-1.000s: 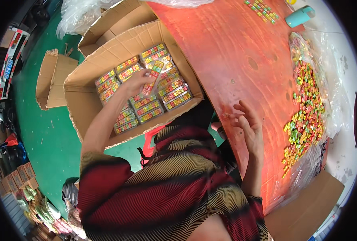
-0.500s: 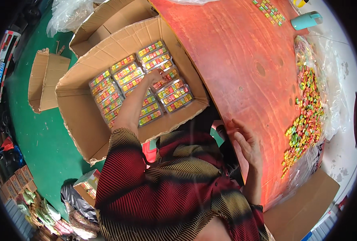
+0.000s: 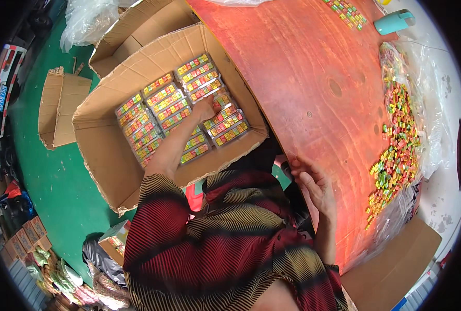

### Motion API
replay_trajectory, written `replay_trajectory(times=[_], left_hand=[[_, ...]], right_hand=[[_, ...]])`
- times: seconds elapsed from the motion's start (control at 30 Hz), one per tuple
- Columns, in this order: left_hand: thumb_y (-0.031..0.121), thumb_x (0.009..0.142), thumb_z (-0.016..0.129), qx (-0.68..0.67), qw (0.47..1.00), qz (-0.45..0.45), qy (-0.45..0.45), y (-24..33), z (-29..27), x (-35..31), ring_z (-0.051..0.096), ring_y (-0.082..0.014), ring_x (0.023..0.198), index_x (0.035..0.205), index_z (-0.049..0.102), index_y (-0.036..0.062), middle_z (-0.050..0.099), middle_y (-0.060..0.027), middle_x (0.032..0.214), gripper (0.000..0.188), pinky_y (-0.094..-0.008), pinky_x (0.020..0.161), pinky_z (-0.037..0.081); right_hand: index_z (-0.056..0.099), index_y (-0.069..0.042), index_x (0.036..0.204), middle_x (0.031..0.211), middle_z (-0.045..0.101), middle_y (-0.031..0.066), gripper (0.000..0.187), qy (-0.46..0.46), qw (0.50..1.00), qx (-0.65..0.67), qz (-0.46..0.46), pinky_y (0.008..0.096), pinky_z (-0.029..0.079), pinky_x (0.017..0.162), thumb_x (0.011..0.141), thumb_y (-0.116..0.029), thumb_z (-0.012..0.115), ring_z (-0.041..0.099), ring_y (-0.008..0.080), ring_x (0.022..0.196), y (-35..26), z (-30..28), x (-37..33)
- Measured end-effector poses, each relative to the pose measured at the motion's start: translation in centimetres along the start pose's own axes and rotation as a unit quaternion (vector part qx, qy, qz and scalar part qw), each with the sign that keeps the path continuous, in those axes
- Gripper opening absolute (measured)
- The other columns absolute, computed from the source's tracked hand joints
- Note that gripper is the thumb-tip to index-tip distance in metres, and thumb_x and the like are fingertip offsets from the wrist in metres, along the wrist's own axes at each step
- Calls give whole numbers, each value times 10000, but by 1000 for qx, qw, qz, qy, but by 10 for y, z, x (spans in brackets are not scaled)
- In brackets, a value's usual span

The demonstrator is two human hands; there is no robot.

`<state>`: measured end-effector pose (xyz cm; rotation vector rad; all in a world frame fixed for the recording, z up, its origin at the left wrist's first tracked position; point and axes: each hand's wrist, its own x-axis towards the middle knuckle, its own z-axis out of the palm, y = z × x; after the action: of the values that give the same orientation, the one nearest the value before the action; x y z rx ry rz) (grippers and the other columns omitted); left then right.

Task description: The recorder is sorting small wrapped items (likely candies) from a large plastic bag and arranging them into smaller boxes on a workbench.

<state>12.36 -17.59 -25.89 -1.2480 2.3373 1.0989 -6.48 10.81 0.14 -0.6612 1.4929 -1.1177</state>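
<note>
My left hand (image 3: 204, 109) reaches into a large cardboard box (image 3: 103, 179), fingers bent and bunched against a clear plastic pack (image 3: 223, 99) in the right-hand column. Part of that pack and the fingertips are hidden. Several similar clear packs (image 3: 163, 95) lie around it in columns, each filled with rows of small red, yellow and green wrapped pieces. At the edge of the reddish wooden table (image 3: 292, 78), my right hand (image 3: 316, 184) rests half curled, fingers apart, with nothing in it.
A heap of loose wrapped pieces (image 3: 396, 140) spills from clear plastic on the table's right side. Beyond it are more pieces in rows (image 3: 345, 14) and a teal bottle (image 3: 395, 23). Another open carton (image 3: 64, 106) stands on the green floor; a cardboard sheet (image 3: 396, 264) leans at lower right.
My left hand has shifted slightly toward me along the right-hand column of packs, still low in the box. My right hand has barely moved.
</note>
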Motion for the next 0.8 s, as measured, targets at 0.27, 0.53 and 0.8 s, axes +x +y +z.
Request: replay_trajectory(times=[0.27,0.53,0.8], left_hand=[[335,789,470,49,998,-12,49,13,-4,1,527,-371,907,969,471,-1,531,-248,1003,381,-415,774,424],[420,783,501,-54,997,-46,29,37,-10,0,522,-335,967,1125,411,-9,529,-229,1022,556,-413,794,427],[300,791,540,-272,943,21,189,-26,21,-1,550,-343,832,1169,396,-8,546,-210,952,508,-411,719,451]], right_hand=[[445,-7,1172,1063,526,67,332,9,999,31,4,254,414,792,852,-80,496,514,127,900,1,2,4],[428,-4,1187,1096,528,79,347,-5,1000,-3,-7,279,404,849,858,-96,491,508,151,964,-1,-16,2],[459,-4,1161,1068,535,77,347,75,963,-240,-93,276,407,818,857,-166,503,514,161,949,-45,-72,64]])
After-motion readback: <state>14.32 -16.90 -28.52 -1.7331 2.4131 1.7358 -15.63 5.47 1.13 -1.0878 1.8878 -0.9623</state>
